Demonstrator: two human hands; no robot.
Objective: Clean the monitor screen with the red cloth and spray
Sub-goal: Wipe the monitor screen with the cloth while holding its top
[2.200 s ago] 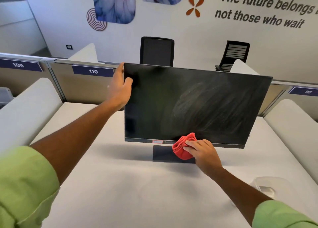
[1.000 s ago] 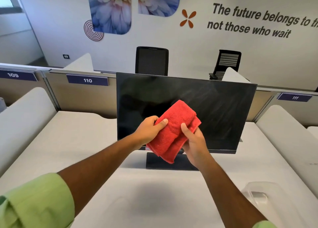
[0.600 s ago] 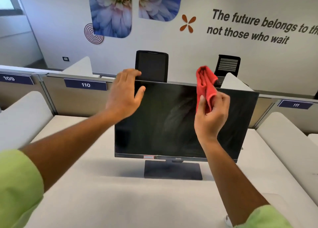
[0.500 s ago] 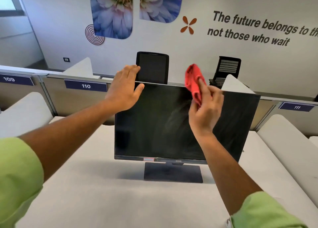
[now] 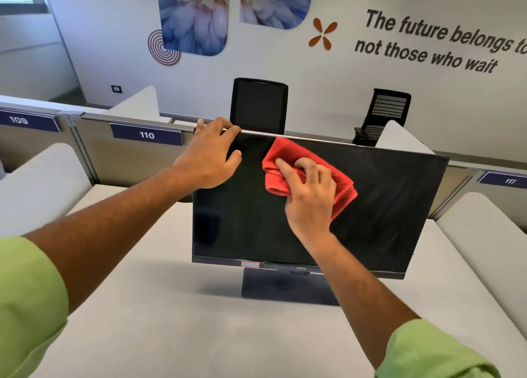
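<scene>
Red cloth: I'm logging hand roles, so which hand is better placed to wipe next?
Right. The right hand already presses the red cloth against the monitor, while the left hand steadies its top edge.

There is one view only — a wide-angle camera on the person's head. It looks forward and down over the white desk (image 5: 171, 335), close above both forearms, and faces the black flat monitor (image 5: 385, 221) and the far grey wall (image 5: 370, 107).
</scene>
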